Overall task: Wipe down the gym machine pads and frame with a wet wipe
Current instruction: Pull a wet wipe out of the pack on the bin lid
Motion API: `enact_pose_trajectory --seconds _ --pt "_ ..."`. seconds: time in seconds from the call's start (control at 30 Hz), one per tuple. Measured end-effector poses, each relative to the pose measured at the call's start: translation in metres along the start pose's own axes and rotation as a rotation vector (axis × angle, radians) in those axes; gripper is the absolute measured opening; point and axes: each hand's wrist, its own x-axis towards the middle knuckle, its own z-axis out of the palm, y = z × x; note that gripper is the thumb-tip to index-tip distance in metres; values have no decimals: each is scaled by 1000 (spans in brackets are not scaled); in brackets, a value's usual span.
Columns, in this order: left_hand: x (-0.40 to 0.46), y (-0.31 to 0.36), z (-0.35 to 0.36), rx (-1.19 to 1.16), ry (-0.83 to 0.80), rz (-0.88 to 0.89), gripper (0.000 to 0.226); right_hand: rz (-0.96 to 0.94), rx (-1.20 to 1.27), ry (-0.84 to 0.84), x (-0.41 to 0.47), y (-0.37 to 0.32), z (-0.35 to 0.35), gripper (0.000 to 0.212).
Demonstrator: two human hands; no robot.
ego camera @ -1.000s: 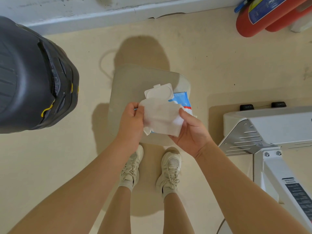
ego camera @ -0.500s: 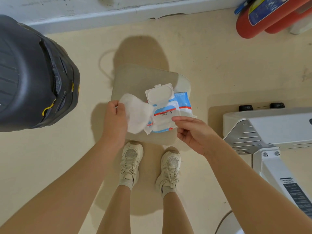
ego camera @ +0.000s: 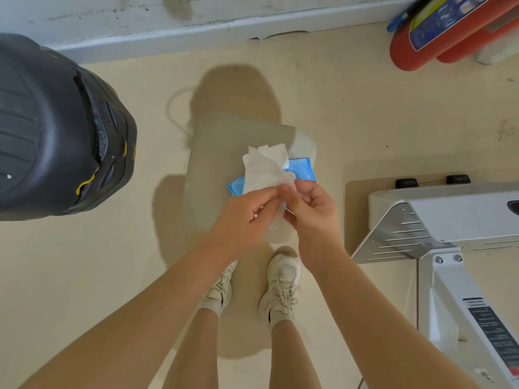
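A white wet wipe (ego camera: 264,175) hangs between both hands above a blue wipes pack (ego camera: 302,168) whose white flip lid (ego camera: 276,154) stands open. My left hand (ego camera: 244,217) pinches the wipe's lower edge from the left. My right hand (ego camera: 311,211) pinches the same edge from the right, fingertips meeting the left hand's. The pack lies on a grey pad (ego camera: 213,164) set on the floor. The white gym machine frame (ego camera: 449,220) is at the right, apart from both hands.
A large black tyre-like object (ego camera: 56,136) fills the left side. Red fire extinguishers (ego camera: 449,26) lie by the wall at the top right. My two shoes (ego camera: 280,287) stand just below the pad on the beige floor.
My left hand brought the wipe back from the left to the middle over the pack. My right hand rose from the pack and took hold of the wipe too.
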Motion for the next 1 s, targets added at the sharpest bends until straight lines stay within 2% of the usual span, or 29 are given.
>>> enact_pose_trajectory --seconds 0.1,0.2,0.27,0.37,0.5,0.6,0.67,0.8,0.93,1.0 --pt "2 6 -1 -186 100 -21 17 -5 -68 41 4 -3 -9 19" --pt "13 2 5 -196 214 -166 19 74 3 -113 10 -7 -18 22" --pt "19 -5 10 -231 195 -274 18 87 9 -224 12 -6 -21 20" --pt "23 -14 13 -284 168 -308 6 93 -8 -236 15 -4 -22 18" --pt "24 -21 13 -429 200 -348 14 84 -50 -89 22 -4 -29 20" --pt "25 -35 5 -541 350 -517 16 103 144 131 32 -11 -46 16" --pt "24 -44 -4 -590 425 -600 17 104 174 269 37 -18 -63 20" --pt "25 -47 -12 -677 473 -706 17 113 290 260 38 -22 -84 28" --pt "31 -42 -5 -589 614 -783 21 145 350 354 34 -24 -91 29" --pt "34 -34 -3 -524 661 -782 20 199 298 395 30 -26 -84 30"
